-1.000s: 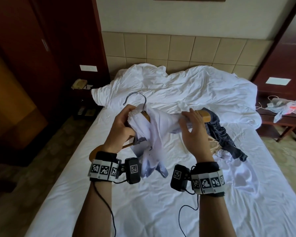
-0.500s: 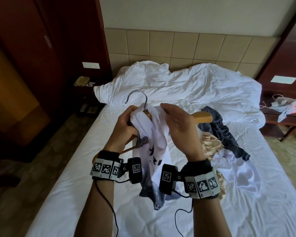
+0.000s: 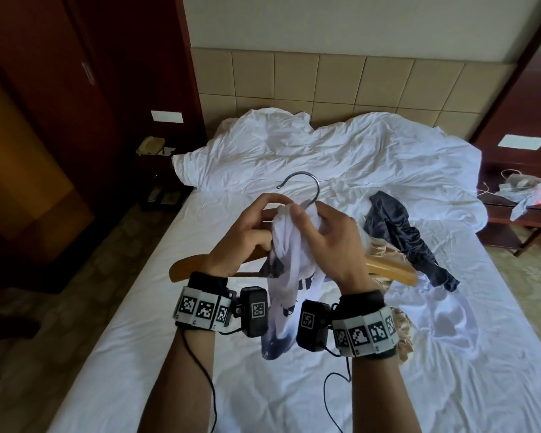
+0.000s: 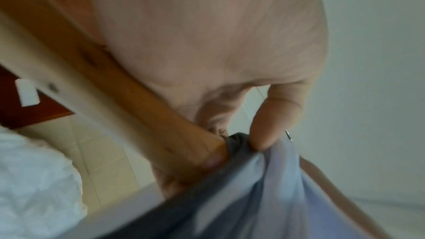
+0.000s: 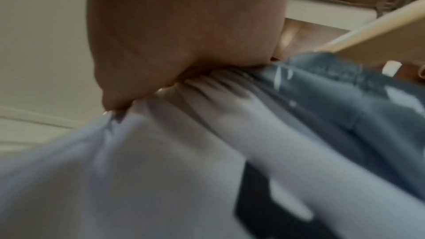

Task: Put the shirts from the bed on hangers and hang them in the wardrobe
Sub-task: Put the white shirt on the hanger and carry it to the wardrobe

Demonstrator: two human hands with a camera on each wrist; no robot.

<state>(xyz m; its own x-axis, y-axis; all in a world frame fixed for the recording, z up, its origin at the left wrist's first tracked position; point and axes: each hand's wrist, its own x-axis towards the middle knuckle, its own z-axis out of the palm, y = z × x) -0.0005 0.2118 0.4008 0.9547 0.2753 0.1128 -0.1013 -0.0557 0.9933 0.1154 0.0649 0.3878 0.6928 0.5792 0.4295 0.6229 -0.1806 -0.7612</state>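
A crumpled white duvet (image 3: 325,151) lay heaped against the tiled headboard (image 3: 341,82) ahead of me. To my left, a telephone (image 3: 150,145) sat on a dark nightstand (image 3: 156,176). To my right, a plastic bag (image 3: 534,195) and a cable (image 3: 494,189) rested on a wooden side table (image 3: 519,220).
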